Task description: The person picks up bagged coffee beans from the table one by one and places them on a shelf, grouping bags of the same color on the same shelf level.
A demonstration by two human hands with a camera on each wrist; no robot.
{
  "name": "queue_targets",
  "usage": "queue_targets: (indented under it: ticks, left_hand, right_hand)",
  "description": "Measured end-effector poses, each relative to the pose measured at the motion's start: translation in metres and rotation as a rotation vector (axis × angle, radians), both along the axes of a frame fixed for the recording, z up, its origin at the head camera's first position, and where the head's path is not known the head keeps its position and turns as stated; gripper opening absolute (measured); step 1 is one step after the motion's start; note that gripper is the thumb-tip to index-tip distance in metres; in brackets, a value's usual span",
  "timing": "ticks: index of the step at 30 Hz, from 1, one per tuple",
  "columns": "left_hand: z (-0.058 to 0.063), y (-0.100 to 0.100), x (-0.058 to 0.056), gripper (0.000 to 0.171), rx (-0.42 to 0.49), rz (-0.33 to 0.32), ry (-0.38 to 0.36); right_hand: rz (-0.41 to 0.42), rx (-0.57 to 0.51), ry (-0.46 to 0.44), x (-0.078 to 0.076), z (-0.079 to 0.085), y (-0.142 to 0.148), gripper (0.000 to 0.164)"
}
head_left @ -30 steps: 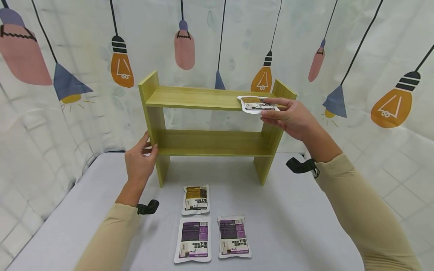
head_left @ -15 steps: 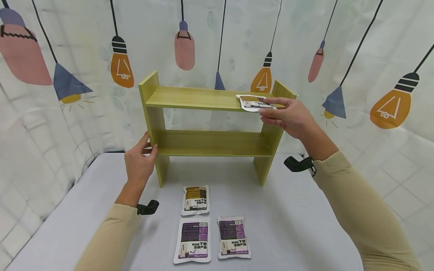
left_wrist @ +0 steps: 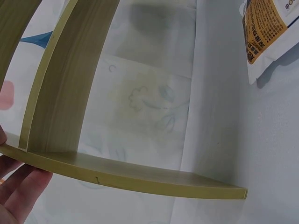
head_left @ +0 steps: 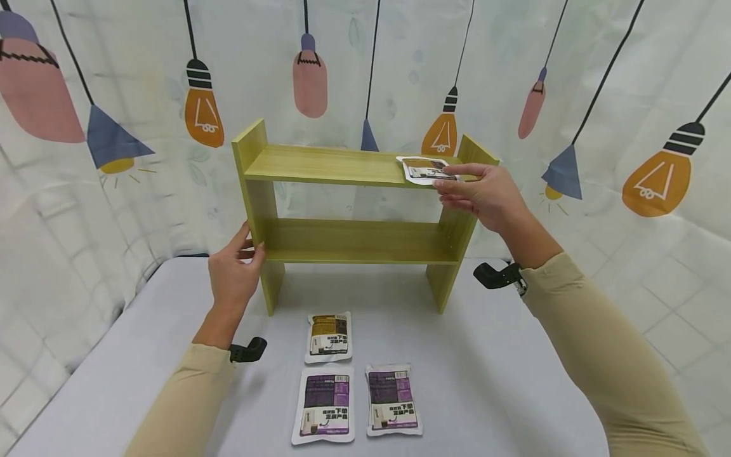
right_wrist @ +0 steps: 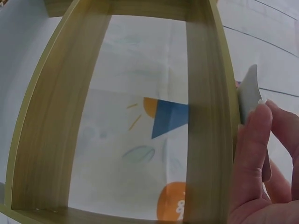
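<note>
My right hand [head_left: 485, 193] pinches a flat white pouch [head_left: 421, 170] with a brown and black label between thumb and fingers. The pouch lies close over the right end of the top board of a light wooden two-tier rack [head_left: 331, 165]. In the right wrist view the pouch [right_wrist: 251, 95] shows edge-on beside that board, with fingertips on its near edge. My left hand [head_left: 235, 266] grips the rack's left side panel [head_left: 258, 209] at lower-board height. The left wrist view shows its fingers [left_wrist: 32, 189] against the panel's outer side.
On the white table [head_left: 491, 381], in front of the rack, lie a brown-labelled pouch [head_left: 329, 336] and two purple-labelled pouches, one on the left [head_left: 324, 406] and one on the right [head_left: 394, 400]. A white curtain [head_left: 240, 38] printed with lamps hangs behind.
The right hand and its pouch have shifted slightly left and back, farther over the top board. The left hand stays on the side panel.
</note>
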State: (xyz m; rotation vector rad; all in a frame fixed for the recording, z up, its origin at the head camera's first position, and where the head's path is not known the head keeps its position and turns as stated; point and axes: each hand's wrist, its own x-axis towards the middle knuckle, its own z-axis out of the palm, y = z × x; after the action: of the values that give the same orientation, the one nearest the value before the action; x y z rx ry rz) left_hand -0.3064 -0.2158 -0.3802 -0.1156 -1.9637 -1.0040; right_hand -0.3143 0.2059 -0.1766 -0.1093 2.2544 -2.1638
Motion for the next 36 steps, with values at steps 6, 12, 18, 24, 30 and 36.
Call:
queue_targets:
  ticks: [6,12,18,24,30,36]
  left_hand:
    - [0.0003,0.0,0.0002,0.055,-0.005,0.007,-0.003]
    - [0.0001,0.0,0.0013,0.055,0.006,0.003,0.0]
    - [0.0002,-0.0001,0.0018,0.054,0.007,0.004,-0.01]
    - [0.0003,-0.0001,0.0022,0.055,-0.002,0.012,-0.027]
    - [-0.0004,-0.001,0.0012,0.055,0.001,0.001,-0.001]
    - [-0.0005,-0.0008,0.0003,0.055,-0.006,0.004,-0.001]
  right_hand:
    - [-0.029,0.075,-0.002,-0.001,0.0019,-0.0009,0.067]
    - [-0.039,0.118,-0.008,-0.0027,0.0034,-0.0012,0.065]
    - [-0.042,0.161,-0.011,-0.0045,0.0045,-0.0012,0.064]
    - [-0.056,0.225,0.011,-0.0059,0.0049,-0.0044,0.066]
    - [-0.063,0.256,0.032,-0.0081,0.0059,-0.0056,0.065]
    - [-0.094,0.285,0.029,-0.01,0.0079,-0.0066,0.064]
